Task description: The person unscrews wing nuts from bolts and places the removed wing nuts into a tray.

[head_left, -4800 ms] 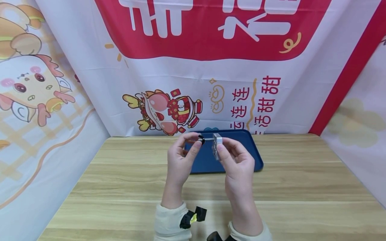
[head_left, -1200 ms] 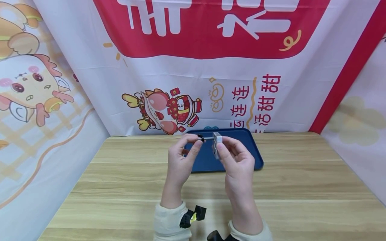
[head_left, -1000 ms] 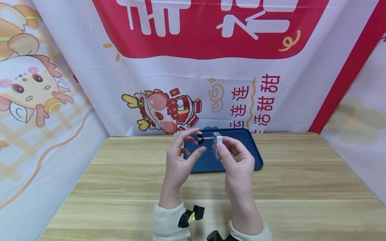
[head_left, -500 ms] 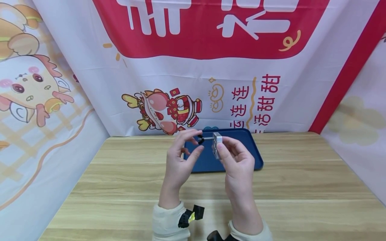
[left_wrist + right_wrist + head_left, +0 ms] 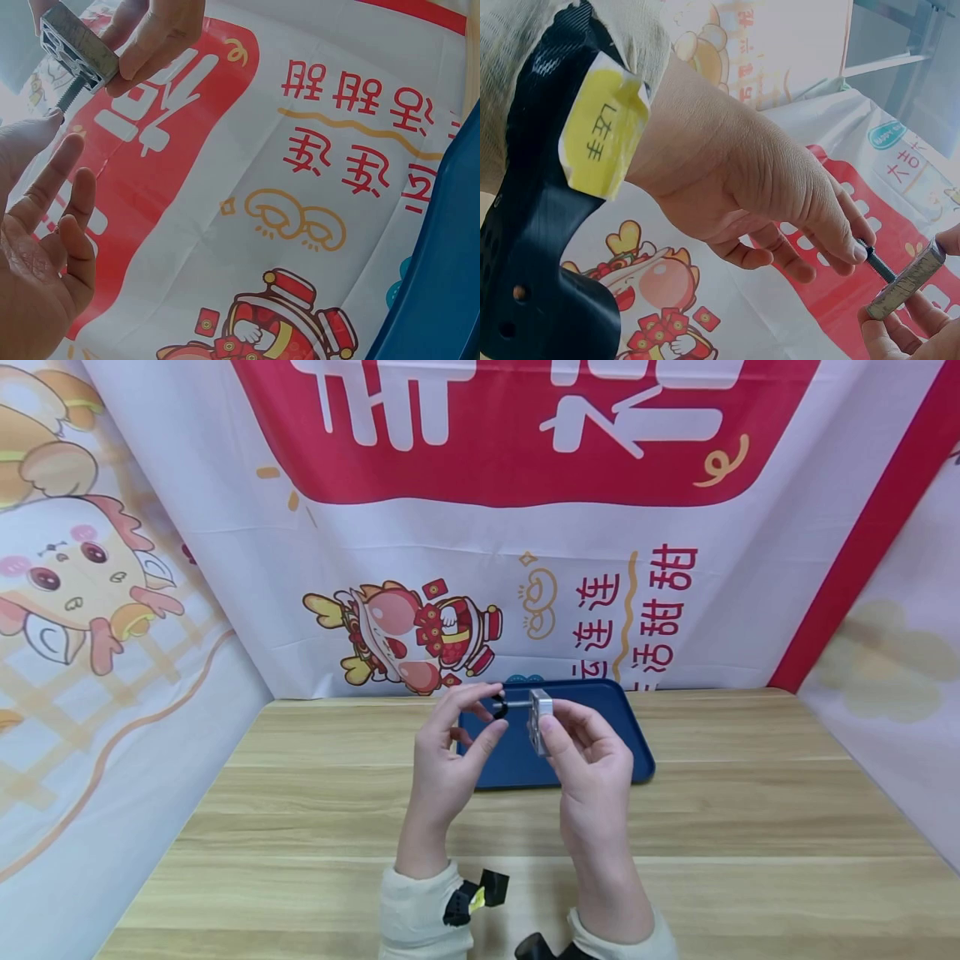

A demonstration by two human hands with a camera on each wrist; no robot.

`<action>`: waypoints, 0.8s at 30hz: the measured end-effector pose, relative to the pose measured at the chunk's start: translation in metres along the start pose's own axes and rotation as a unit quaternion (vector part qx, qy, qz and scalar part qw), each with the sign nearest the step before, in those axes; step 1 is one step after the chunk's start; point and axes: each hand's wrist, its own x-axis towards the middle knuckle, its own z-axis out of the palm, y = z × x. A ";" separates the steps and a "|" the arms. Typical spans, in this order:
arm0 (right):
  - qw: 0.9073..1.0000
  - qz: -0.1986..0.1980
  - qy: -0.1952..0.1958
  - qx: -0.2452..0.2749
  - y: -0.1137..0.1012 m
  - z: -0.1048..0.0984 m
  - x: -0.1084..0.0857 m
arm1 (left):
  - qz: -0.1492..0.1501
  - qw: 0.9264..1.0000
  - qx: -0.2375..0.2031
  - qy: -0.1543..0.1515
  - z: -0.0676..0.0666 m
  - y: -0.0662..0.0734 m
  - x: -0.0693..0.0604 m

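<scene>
At far left, a wall cloth [image 5: 82,568] carries a printed cartoon animal. The left wrist bears a yellow label [image 5: 604,127] reading "L左手". The left hand [image 5: 450,752] is partly open, its thumb and forefinger bent to either side of a black knob [image 5: 499,710]; whether they press on it I cannot tell. From the knob a threaded bolt [image 5: 517,704] runs right to a metal block [image 5: 536,725], held up in front of the blue tray [image 5: 517,768]. That shallow tray lies at the back of the wooden table [image 5: 300,827], its plain floor partly hidden by the hands. The right hand [image 5: 596,768] pinches the block between thumb and fingers. Above the tray's right part, red writing [image 5: 592,637] on the banner [image 5: 450,543] includes "连连" and "活甜甜", turned sideways.
</scene>
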 end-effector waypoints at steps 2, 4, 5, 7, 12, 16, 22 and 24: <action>1.000 0.000 0.002 -0.001 0.000 0.000 0.000 | -0.004 1.000 0.000 -0.001 0.000 0.000 0.000; 1.000 0.000 0.003 -0.002 0.000 0.000 0.000 | -0.010 1.000 0.000 -0.003 0.000 0.000 0.000; 1.000 0.000 0.003 -0.002 0.000 0.000 0.000 | -0.013 1.000 0.001 -0.003 0.000 0.000 0.000; 1.000 0.000 0.004 -0.004 0.000 0.000 0.000 | -0.020 1.000 0.002 -0.004 0.000 0.000 0.000; 1.000 0.003 0.004 -0.003 0.000 0.000 0.000 | -0.039 0.999 0.005 -0.003 0.001 -0.001 0.000; 1.000 0.004 0.002 0.000 0.000 0.000 0.000 | -0.052 0.999 -0.002 -0.001 0.001 0.000 0.000; 1.000 0.000 0.001 -0.002 0.000 0.000 0.000 | -0.061 0.998 -0.004 0.005 0.002 0.000 0.000; 1.000 0.000 0.002 -0.001 0.000 0.000 0.000 | -0.065 0.998 -0.006 0.007 0.003 0.000 0.000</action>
